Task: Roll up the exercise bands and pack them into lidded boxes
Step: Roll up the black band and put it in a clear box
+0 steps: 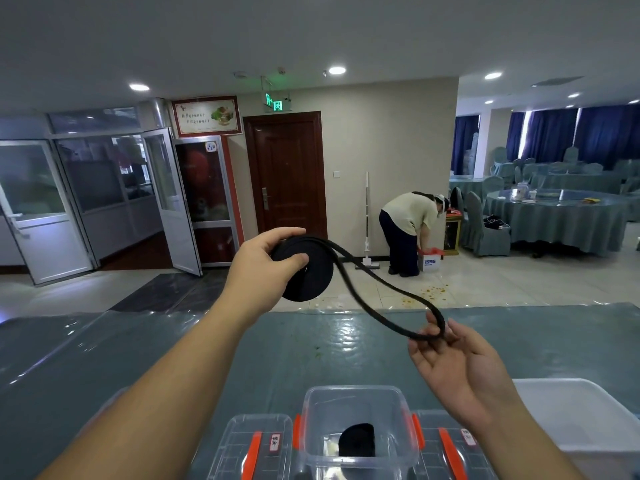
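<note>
band roll is being gripped by left hand, raised above worktop | loose tail is being trailed down-right to right hand, pinched at fingertips | open box lying below

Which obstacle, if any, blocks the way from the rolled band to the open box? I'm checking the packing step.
Nothing visible does. The left hand holds the black band roll above the table; the open box has no lid on and holds only one dark roll.
</note>
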Available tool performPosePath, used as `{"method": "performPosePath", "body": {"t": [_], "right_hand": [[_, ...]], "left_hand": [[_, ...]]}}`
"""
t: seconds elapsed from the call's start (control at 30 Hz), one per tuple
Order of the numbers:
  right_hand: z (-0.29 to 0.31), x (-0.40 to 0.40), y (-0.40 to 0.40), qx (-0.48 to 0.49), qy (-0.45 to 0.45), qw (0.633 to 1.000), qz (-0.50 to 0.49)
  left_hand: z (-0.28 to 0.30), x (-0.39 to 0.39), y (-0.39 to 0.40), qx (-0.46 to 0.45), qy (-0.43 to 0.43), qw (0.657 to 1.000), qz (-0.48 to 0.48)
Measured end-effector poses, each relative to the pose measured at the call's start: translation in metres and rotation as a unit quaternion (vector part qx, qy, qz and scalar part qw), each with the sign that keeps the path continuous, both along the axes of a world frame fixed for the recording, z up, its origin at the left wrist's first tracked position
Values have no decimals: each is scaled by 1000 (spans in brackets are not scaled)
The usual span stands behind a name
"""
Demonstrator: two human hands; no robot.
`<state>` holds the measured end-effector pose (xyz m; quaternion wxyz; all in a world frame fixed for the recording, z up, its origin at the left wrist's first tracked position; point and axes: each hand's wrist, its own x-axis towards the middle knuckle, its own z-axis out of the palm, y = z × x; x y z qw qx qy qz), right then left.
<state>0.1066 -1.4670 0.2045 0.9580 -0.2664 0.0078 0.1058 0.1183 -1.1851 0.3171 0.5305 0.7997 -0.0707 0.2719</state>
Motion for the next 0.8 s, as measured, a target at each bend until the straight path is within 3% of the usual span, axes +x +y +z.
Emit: {"method": "performPosePath", "body": {"t": [0.17, 0.27, 0.37, 0.47, 0.53, 0.8], "right_hand": [[-10, 12, 3, -185, 20, 980, -70], [-5, 19, 6, -330, 5, 934, -138], [28, 17, 16, -414, -110, 884, -184], [74, 9, 30, -492, -287, 805, -163], [96, 7, 39, -499, -346, 781, -146], [116, 5, 32, -474, -373, 789, -118]], "left_hand": [[4, -5, -8, -4, 6, 999, -46], [9, -11, -14, 25, 28, 995, -91], [11, -16, -23, 69, 45, 989, -122], [13, -21, -32, 102, 54, 981, -155], [15, -23, -35, 105, 50, 978, -173], [19, -28, -33, 29, 66, 977, -201]]}}
